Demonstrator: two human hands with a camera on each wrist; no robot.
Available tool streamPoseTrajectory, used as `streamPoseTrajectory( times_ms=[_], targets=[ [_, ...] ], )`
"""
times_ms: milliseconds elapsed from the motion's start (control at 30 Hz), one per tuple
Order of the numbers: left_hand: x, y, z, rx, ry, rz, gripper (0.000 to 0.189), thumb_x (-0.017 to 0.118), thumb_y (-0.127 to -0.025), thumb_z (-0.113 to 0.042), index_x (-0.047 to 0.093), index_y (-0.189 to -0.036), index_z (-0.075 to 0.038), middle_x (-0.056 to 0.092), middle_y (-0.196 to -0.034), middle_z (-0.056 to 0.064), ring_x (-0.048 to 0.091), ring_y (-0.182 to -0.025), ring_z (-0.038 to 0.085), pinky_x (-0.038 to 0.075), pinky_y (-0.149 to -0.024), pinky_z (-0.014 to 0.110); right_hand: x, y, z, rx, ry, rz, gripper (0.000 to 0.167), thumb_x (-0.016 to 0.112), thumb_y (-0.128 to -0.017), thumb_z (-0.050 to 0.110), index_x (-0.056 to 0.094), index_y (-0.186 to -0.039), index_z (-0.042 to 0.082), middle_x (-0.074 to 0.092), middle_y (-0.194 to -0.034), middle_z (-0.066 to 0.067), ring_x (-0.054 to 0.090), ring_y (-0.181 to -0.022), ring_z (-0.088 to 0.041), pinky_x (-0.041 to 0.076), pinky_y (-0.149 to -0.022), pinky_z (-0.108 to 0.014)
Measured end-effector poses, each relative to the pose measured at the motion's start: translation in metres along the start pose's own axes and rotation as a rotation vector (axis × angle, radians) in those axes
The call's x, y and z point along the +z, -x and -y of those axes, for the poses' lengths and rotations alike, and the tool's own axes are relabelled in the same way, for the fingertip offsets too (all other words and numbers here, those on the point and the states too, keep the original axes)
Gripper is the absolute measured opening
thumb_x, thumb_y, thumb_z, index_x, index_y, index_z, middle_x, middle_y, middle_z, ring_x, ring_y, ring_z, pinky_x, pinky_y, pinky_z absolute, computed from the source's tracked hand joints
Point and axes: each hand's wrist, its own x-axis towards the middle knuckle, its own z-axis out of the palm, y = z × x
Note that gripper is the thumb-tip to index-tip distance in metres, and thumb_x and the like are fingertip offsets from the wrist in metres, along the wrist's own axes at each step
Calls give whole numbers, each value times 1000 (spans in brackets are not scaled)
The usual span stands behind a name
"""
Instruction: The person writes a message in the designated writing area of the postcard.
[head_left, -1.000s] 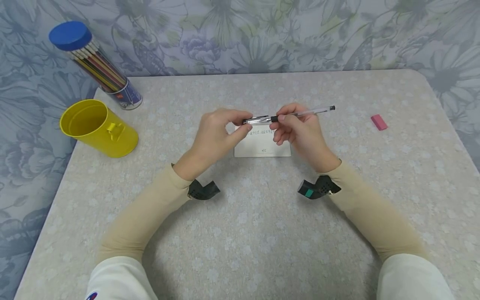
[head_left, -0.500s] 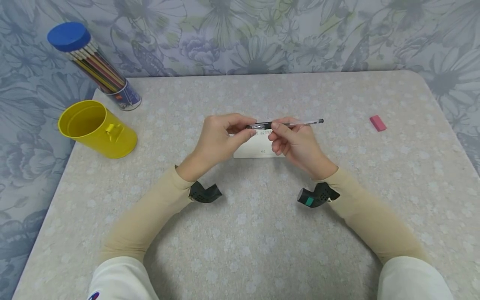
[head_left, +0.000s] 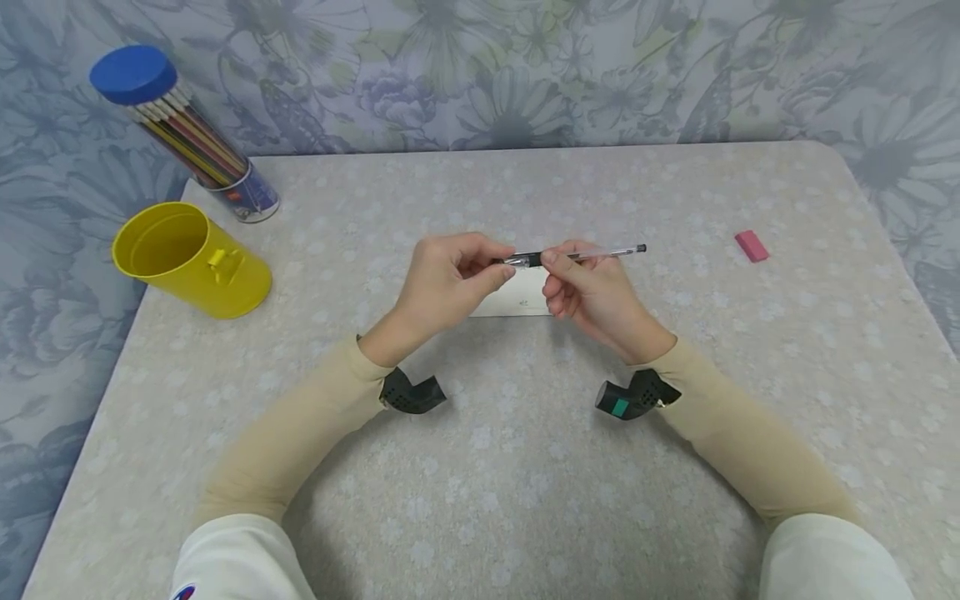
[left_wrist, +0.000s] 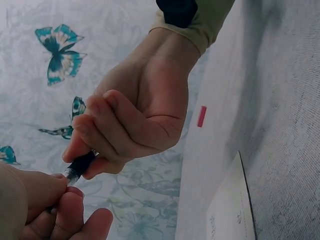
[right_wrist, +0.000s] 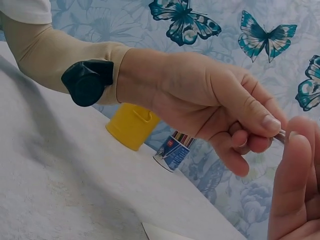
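Observation:
My left hand (head_left: 450, 279) pinches the clear-and-silver end of a gel pen (head_left: 618, 252) between thumb and index finger. The right hand (head_left: 596, 292) grips the same pen by its black section, and the clear barrel sticks out past it to the right. Both hands hold the pen nearly level above a white card (head_left: 506, 302) with handwriting, partly hidden beneath them. In the left wrist view the dark part of the pen (left_wrist: 82, 162) shows between the two hands. Only a sliver of the pen appears between the fingertips in the right wrist view.
A yellow metal cup (head_left: 232, 279) with a small handle stands at the left of the table. Behind it is a tube of pencils (head_left: 191, 142) with a blue lid. A pink eraser (head_left: 752, 246) lies to the right. Floral wallpaper (head_left: 510, 75) backs the table.
My right hand has moved left and slightly down toward the left one, carrying the pen along. Less of the pen's silver part shows between them. In the last half second little has moved.

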Motion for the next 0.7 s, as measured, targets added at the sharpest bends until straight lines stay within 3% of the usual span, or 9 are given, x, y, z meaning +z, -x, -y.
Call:
streamPoseTrajectory(
  times_ms=[133,233,367,467,567,700],
  targets=[
    [2,1,0,-18,5,1,14,75,-87,1,78,-100,6,78,-89,19,65,-61,18,49,-55,18,1,1,-1,25,-23,-31,17,55,-105,11,60,-89,11,65,-55,5,59,-44,-4,47,-47,-16],
    [3,4,3,9,-21,4,14,75,-89,-1,77,-102,5,78,-89,17,65,-63,17,49,-57,18,3,4,-2,27,-10,-63,14,59,-104,15,60,-91,11,63,-54,5,58,-43,-5,47,-47,-16],
    [5,9,10,183,-127,-10,14,74,-91,-2,76,-102,6,79,-93,17,75,-74,22,58,-67,23,4,8,-2,43,29,-86,20,59,-104,17,61,-85,11,64,-58,5,58,-47,-6,48,-49,-16],
    [6,12,13,312,-188,-27,15,75,-90,-1,75,-102,8,78,-95,19,78,-83,27,62,-74,29,4,10,1,38,15,-51,23,55,-106,13,63,-85,12,67,-65,4,61,-52,-7,49,-52,-15],
    [6,13,12,344,-197,-40,14,74,-91,-1,75,-102,8,78,-95,19,78,-84,27,63,-74,29,3,11,4,-5,-30,10,24,47,-106,5,65,-92,12,70,-72,2,65,-58,-7,52,-56,-15],
    [6,12,12,350,-208,-66,11,70,-93,0,74,-100,7,78,-92,18,77,-80,25,62,-73,29,0,12,8,-65,-74,40,34,39,-104,-2,66,-88,11,73,-73,1,67,-59,-7,54,-57,-15]
  ],
)
